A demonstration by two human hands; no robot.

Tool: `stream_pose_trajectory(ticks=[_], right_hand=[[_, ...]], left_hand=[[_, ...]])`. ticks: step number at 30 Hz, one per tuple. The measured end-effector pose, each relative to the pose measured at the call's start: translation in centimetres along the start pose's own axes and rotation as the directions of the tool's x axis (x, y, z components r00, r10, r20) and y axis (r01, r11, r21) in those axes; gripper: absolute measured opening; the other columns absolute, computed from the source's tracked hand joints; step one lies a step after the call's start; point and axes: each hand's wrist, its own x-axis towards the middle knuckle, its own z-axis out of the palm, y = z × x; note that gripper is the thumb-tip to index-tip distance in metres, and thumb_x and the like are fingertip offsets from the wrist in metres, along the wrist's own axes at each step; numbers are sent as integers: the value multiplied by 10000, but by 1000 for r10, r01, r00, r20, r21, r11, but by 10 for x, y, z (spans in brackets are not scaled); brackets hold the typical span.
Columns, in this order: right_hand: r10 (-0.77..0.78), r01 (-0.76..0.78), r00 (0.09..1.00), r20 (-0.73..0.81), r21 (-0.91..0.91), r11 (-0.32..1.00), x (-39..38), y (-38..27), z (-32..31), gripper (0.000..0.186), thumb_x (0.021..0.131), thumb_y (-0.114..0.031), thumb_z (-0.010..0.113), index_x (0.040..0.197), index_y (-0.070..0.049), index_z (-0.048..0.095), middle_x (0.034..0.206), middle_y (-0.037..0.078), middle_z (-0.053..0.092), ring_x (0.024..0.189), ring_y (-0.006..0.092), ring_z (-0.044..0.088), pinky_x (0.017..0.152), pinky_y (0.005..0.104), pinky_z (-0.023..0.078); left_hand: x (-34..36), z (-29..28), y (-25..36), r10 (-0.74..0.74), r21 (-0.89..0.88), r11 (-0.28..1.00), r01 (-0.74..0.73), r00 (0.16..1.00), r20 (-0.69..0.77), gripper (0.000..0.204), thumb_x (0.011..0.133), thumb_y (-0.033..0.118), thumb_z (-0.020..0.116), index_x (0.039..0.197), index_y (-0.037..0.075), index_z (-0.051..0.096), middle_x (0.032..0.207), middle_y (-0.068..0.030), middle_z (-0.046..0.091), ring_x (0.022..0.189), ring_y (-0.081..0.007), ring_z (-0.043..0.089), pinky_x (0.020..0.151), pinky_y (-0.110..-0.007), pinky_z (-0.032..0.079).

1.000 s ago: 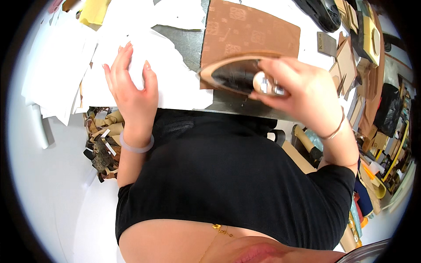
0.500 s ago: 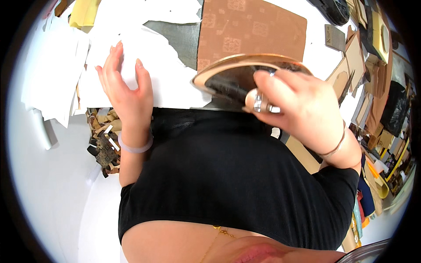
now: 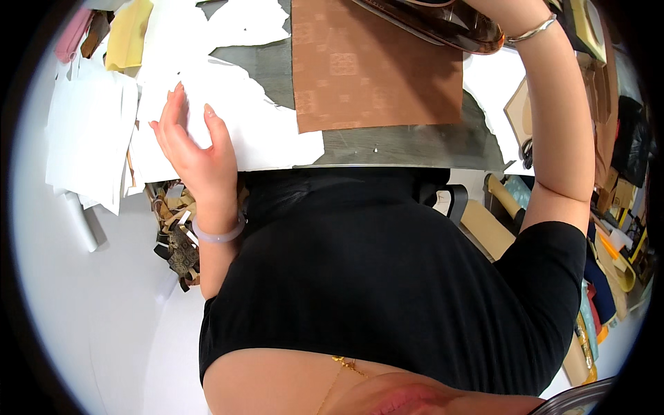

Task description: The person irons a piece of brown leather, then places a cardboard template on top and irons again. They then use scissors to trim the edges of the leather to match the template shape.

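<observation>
My left hand rests palm inward over a torn white paper sheet near the table's front edge. Its thumb and fingers are apart, with nothing held. A rounded, glossy brown thing with a dark face is tilted at the upper edge, casting a shadow on a brown patterned sheet. My right hand grips this thing; its fingers are mostly cut off by the frame's top. The brown sheet lies flat on a dark grey board.
White papers overhang the table's left side. Yellow and pink pieces lie at the far left. Scraps hang below the front edge. Cardboard pieces and a black bag crowd the right.
My right hand has moved forward and right with the glossy thing, from the table's front to the far edge of view. This uncovers the brown sheet's front and the grey board. My left hand stays open.
</observation>
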Motion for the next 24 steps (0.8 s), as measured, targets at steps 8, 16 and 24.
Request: stream_pose_trajectory(ticks=[8,16,24], right_hand=[[-186,190,979,83,-30,981,-92,-16,16,298,911,-407,758,1011,-164,618,792,88,681,705,287,725,599,376,575],[144,-118,974,178,-148,982,-48,23,18,422,832,-426,846,1082,-111,720,719,112,674,620,286,677,552,357,524],[87,-121,987,136,266,956,-58,45,26,313,903,-393,761,1051,-134,666,813,112,715,745,316,719,637,397,566]], left_hand=[[-5,3,-5,-21,-53,998,20,1000,-6,491,935,9,655,1411,21,536,1416,-148,620,1303,-305,615,1252,-578,183],[-5,-1,2,-51,-31,998,51,999,9,450,962,5,621,1404,-2,534,1429,-160,595,1308,-314,610,1264,-521,204],[-5,-1,1,-52,-40,998,52,999,-11,452,954,26,629,1396,2,539,1405,-146,612,1296,-313,612,1261,-543,184]])
